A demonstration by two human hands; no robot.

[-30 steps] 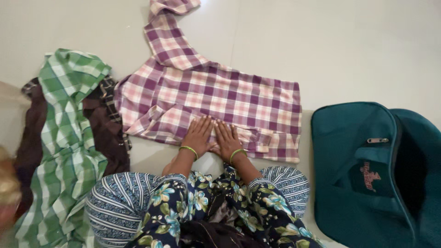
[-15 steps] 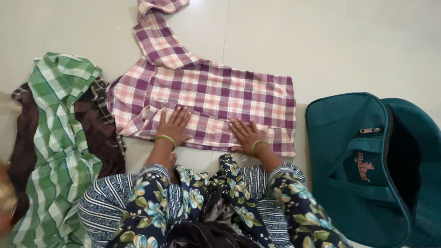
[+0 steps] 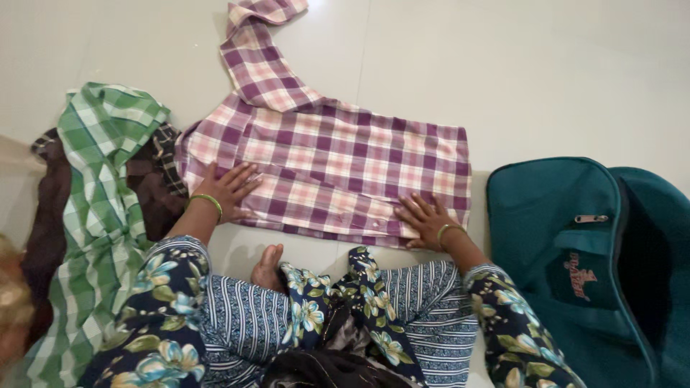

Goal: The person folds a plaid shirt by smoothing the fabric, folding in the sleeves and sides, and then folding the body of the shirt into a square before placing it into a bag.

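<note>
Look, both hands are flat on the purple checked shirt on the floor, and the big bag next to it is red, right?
Not quite: the head view shows the big fabric bag is teal green, not red. The rest holds: the left hand and right hand lie flat on the purple checked shirt on the floor.

A green and white checked cloth [image 3: 100,215] is seen crumpled in a heap at the left, laid over a dark brown garment [image 3: 47,230] that shows along its outer edge and again beside it nearer the middle. A teal bag [image 3: 568,273] is placed at the right, its zip open and a small reddish emblem stitched on its front pocket. Everything is set on a pale, glossy tiled floor [image 3: 546,79], where faint joint lines can be made out.
</note>
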